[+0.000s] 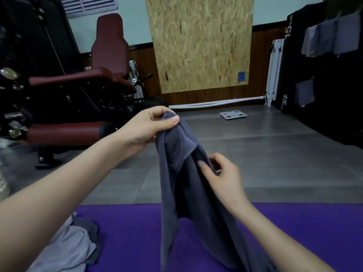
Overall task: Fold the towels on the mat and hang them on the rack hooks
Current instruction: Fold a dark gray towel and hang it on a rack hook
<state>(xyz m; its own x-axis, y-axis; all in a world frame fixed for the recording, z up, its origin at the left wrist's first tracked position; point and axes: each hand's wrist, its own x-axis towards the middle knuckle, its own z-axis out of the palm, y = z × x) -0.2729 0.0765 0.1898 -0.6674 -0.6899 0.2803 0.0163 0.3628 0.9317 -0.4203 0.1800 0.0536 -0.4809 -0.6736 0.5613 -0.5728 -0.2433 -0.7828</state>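
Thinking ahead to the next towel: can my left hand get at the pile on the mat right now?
Probably not yet: the left hand pinches the held-up grey towel. The pile lies uncovered on the mat, lower left, so once freed, nothing seems to block it.

Place: a gym or fitness room.
Left of frame: exercise machine (110,46) with maroon padded seat and rollers.
Bottom: purple mat (137,232) on a grey tiled floor (275,154).
Centre, near the wall: bathroom scale (233,114).
Right edge: black blocks (294,75) marked "15 cm".
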